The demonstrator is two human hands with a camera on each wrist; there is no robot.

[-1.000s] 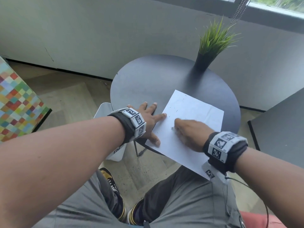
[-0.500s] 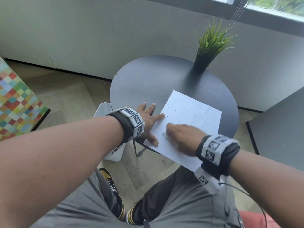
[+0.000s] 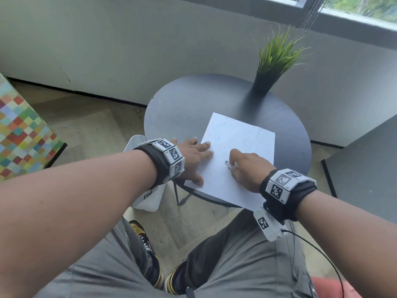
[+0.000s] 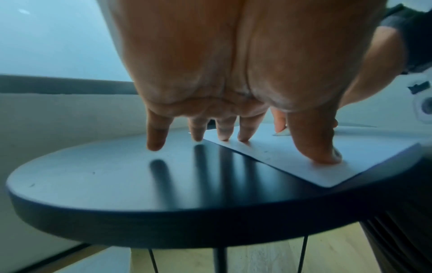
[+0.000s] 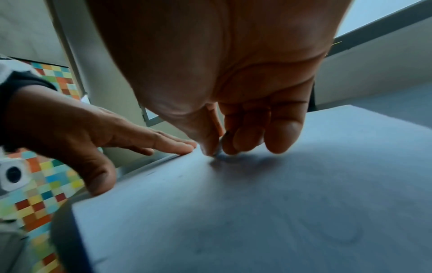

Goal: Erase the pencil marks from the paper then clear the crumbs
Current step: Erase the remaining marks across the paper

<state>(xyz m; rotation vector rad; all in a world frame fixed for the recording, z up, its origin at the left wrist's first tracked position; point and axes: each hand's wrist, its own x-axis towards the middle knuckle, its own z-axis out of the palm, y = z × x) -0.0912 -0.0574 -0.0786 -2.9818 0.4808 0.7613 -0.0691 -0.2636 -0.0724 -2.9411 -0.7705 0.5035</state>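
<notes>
— What's the room like? Start close in.

— A person sits over a wooden floor at a small round dark worktop (image 3: pixel 182 108) under a grey wall and a window. Nearest, the paper (image 3: pixel 240 136) lies on the worktop's near side, one corner hanging past the rim towards the knees. Farther back stands a potted grass plant (image 3: pixel 277 59).

— And the hands?

— Apart. The left hand (image 3: pixel 191 155) is spread flat, fingers straight — two fingertips and the thumb pin the paper's left edge, the others rest on the bare worktop. The right hand (image 3: pixel 247 168) is curled, thumb and fingers pinching a small eraser (image 5: pixel 217 152) whose tip is on the sheet.

— How far along?

— Mid-erasing, I'd judge. Short dark flecks dot the upper part of the sheet; crumbs or pencil marks, I can't tell at this size. Nothing has been swept off, so the clearing step remains.

— What does each view add?

— Only the head view shows the whole sheet and the overhang. The right wrist view shows the pinch close up, plus faint looping traces (image 5: pixel 327 227) on the near paper — possibly ghosts of rubbed-out lines. The left wrist view alone makes clear which fingertips land on paper and which on worktop.
</notes>
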